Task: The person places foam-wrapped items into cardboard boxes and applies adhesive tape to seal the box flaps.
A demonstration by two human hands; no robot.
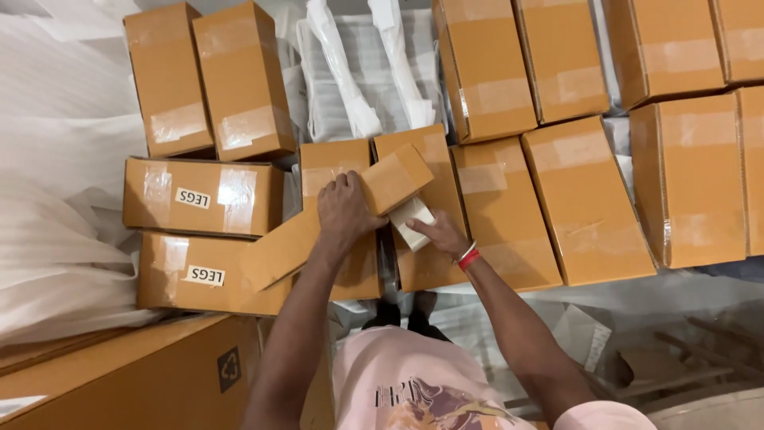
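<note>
We see matt brown cardboard boxes (586, 199) sealed with glossy clear tape (237, 199); at upper left, soft white foam sheeting (56, 119); at centre, a smooth white block (411, 223).
</note>
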